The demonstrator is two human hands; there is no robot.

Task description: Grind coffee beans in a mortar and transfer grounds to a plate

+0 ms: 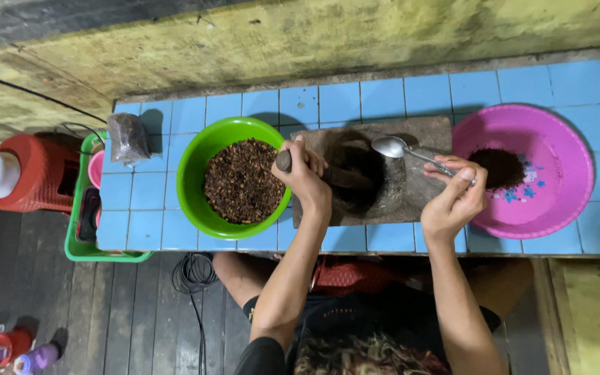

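Far out past the left hand, at the left end of the blue-tiled surface (154, 229), a small clear plastic bag (127, 138) of dark stuff stands upright, and beyond the edge a green crate (85, 248) and a red container (36, 173) sit on the dark floor. Just beside the left hand, on its outer side, a bright green bowl (203, 167) holds a heap of coarse brown spice. The left hand (307, 177) is closed around the top of a dark stone pestle (338, 177), whose lower end slants down into the hollow of a grey stone mortar (397, 194). That mortar lies between the two hands, under both of them. The right hand (456, 198) is closed in a pinch on the handle of a metal spoon (404, 151); the spoon's bowl points back toward the left hand and hangs over the mortar's far rim, empty as far as can be seen. Just beyond the right hand, on its outer side, a pink basin (564, 160) holds a small mound of finely ground dark powder (500, 168) near the fingers.
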